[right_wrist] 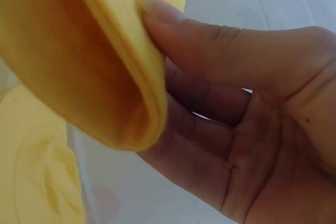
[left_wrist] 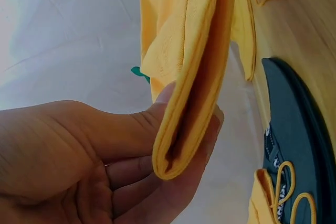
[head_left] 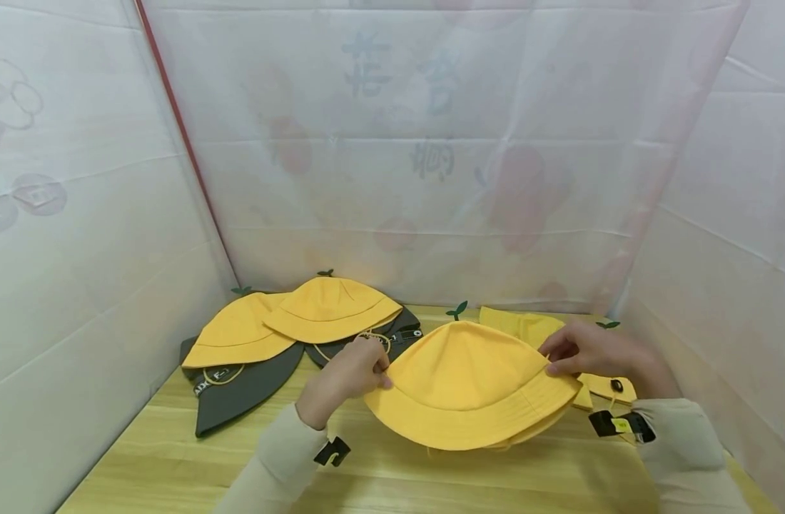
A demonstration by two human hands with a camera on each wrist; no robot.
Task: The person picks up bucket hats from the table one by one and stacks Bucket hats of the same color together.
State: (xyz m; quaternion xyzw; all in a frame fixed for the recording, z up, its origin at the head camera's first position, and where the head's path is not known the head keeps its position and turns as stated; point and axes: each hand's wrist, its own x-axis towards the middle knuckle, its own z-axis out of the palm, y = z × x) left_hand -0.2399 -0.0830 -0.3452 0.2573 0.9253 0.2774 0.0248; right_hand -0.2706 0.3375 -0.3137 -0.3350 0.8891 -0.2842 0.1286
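A yellow bucket hat (head_left: 463, 378) with a green sprout on its crown is held up over the front of the table, folded flat so its brim doubles over. My left hand (head_left: 347, 378) pinches the brim at its left end; the left wrist view shows thumb on one face and fingers behind the folded brim (left_wrist: 194, 108). At the opposite end my right hand (head_left: 594, 353) grips the brim, thumb in front, as the right wrist view shows on the brim edge (right_wrist: 152, 103). The far side of the hat is hidden.
Left of the held hat, two yellow hats (head_left: 238, 328) with sprouts lie overlapping dark caps (head_left: 251, 389) with yellow cords. Behind my right hand lie more yellow hats (head_left: 521, 325), one with a cord and black toggle (head_left: 616, 385). White fabric walls (head_left: 399, 178) enclose the wooden table (head_left: 380, 478).
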